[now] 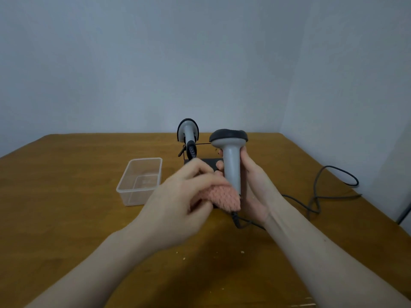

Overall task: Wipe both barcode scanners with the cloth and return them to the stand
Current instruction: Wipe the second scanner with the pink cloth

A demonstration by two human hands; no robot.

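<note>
Grey scanner point(231, 161) is standing upright above the counter point(66, 218), head up and handle down, with the right hand point(251, 183) curling round its handle. Left hand point(186, 196) is pinching the pink cloth point(222, 196) against the handle's lower end, while the second scanner point(188, 132) is sitting head-up in the stand point(209, 162) behind.

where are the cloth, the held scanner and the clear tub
cloth point(224, 197), head view, on its pink knobbly face
held scanner point(232, 167), head view, on its grey handle
clear tub point(124, 192), head view, on its near left wall
</note>
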